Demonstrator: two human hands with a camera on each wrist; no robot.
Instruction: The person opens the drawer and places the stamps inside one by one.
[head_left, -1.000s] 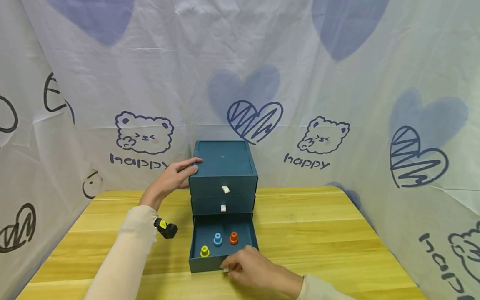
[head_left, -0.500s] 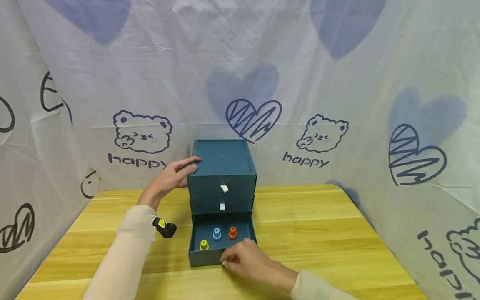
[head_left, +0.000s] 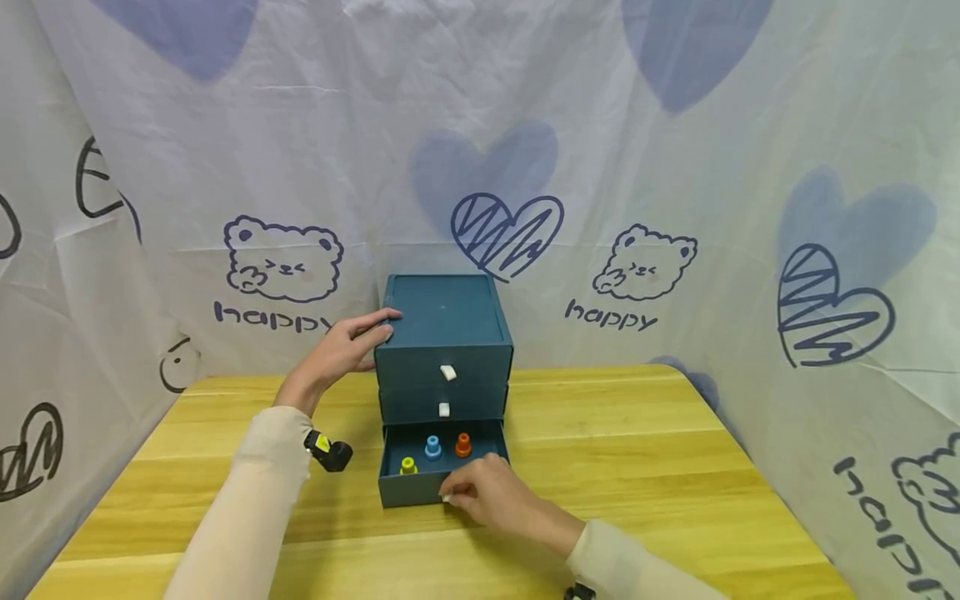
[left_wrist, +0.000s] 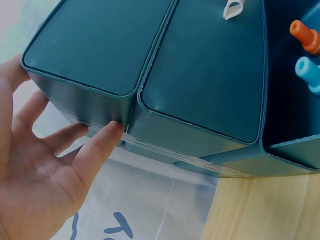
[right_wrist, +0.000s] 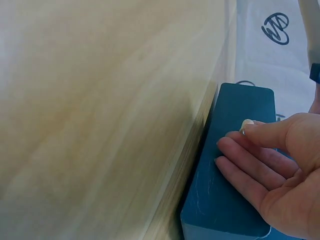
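Note:
A teal three-drawer unit (head_left: pixel 442 321) stands at the back middle of the wooden table (head_left: pixel 637 467). Its bottom drawer (head_left: pixel 408 492) is pulled partly out and holds a yellow peg (head_left: pixel 408 465), a blue peg (head_left: pixel 432 447) and an orange peg (head_left: pixel 462 445). My left hand (head_left: pixel 341 350) rests flat against the unit's upper left side (left_wrist: pixel 100 45), fingers straight (left_wrist: pixel 95 145). My right hand (head_left: pixel 483 496) presses on the bottom drawer's front (right_wrist: pixel 235 150) with fairly straight fingers (right_wrist: pixel 240 155). The drawer's white tab (head_left: pixel 446 498) shows at my fingertips.
The two upper drawers are closed, each with a white tab (head_left: pixel 447 372). A printed cloth backdrop (head_left: pixel 675 208) walls in the table at the back and on both sides. Bare wood lies left and right of the unit.
The bottom drawer has slid back into the unit under my right hand, so less of it sticks out. My left hand has stayed on the unit.

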